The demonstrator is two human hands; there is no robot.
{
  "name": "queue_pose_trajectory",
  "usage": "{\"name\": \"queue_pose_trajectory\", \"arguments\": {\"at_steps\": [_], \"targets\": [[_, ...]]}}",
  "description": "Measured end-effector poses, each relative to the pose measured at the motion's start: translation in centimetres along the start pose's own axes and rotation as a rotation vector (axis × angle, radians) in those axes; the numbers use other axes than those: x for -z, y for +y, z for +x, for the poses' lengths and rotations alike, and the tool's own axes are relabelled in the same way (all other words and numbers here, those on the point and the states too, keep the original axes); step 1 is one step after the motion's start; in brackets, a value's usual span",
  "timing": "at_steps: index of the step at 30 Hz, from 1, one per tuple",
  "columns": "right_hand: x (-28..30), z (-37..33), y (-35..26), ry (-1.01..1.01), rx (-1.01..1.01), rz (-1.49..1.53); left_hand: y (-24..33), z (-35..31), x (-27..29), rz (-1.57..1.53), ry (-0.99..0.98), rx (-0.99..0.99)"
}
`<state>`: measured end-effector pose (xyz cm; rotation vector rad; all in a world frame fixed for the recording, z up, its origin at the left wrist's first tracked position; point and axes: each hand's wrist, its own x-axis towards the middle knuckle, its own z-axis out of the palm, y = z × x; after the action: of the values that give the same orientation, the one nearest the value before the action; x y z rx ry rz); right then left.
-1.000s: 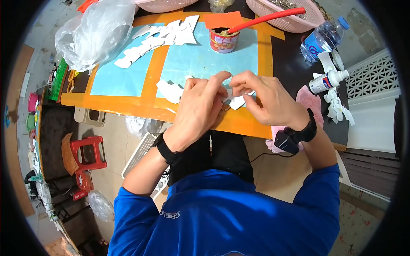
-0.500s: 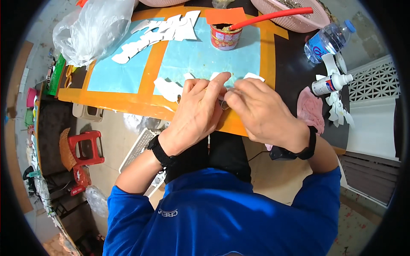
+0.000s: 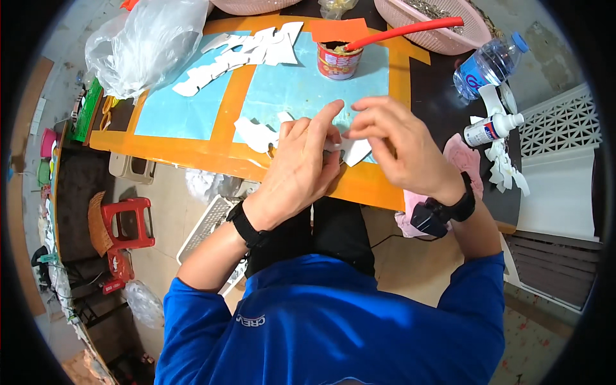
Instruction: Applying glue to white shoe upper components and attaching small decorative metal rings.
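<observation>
My left hand [image 3: 301, 170] and my right hand [image 3: 401, 144] meet over the near edge of an orange and light blue table top [image 3: 192, 151]. Between their fingertips is a small white paper cut-out [image 3: 353, 149], pinched by both hands. More white paper pieces [image 3: 255, 133] lie just left of my left hand. A row of several white cut-outs [image 3: 240, 54] lies at the far side of the table. A small red tin [image 3: 338, 61] with a red brush handle [image 3: 404, 31] in it stands beyond my hands.
A clear plastic bag [image 3: 151, 42] sits at the far left. A water bottle [image 3: 487, 64], a white glue bottle [image 3: 491, 128] and paper scraps [image 3: 504, 170] lie on the dark surface at right. A pink basket [image 3: 436, 16] is behind; red stools [image 3: 128, 221] stand on the floor at left.
My hands have lifted slightly and spread apart; my right hand's fingers have opened out above the white piece, and my left forefinger now points up.
</observation>
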<state>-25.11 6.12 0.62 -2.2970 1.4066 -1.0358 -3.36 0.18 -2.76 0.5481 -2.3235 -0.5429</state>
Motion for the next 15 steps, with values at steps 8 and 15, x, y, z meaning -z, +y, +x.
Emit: {"name": "queue_pose_trajectory", "arguments": {"at_steps": [8, 15], "targets": [[-0.8, -0.3, -1.9, -0.144, 0.334, -0.491, 0.7, 0.1, -0.3, 0.028, 0.065, -0.029], [-0.8, -0.9, -1.4, -0.035, 0.103, -0.258, 1.5, 0.0, -0.1, 0.135, 0.049, -0.100]]}}
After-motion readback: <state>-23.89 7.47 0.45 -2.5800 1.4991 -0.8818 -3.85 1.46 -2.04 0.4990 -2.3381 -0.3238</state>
